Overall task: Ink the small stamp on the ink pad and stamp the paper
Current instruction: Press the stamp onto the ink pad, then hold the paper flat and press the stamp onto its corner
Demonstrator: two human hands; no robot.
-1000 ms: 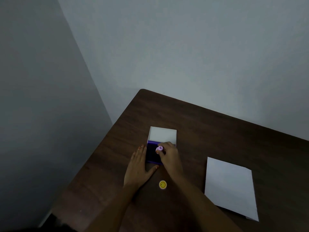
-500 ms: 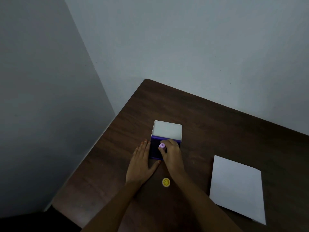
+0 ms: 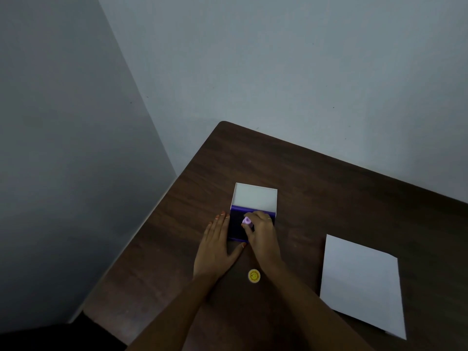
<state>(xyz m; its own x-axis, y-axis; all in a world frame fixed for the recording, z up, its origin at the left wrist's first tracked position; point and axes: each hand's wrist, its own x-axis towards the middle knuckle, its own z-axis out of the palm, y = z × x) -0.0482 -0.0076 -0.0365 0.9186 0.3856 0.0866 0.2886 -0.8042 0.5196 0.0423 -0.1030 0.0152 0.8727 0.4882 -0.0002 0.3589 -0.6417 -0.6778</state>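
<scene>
- The dark wooden table fills the lower right of the view, its far corner pushed toward two plain grey walls; everything else rests on it.
- The sheet of white paper lies flat well to the right of the gripping hand, apart from both hands and from the pad, with no mark visible on it.
- The ink pad sits directly under the gripping hand: a dark purple tray whose white lid is hinged open and lies just beyond the fingers.
- The left hand is flat and spread open on the table, holding nothing; its fingers run along the pad's left edge and its thumb reaches across below the pad's near edge, just left of the gripping hand.
- The right hand is curled over the pad, its thumb and fingertips pinched closed around the small stamp.
- The small stamp, pale purple, is held upright in that pinch, its lower end down at the pad's dark surface; whether it presses into the ink is too small to tell.
- A round yellow cap with a smiley face lies on the table below the gripping hand, between the two wrists, touching neither.
</scene>
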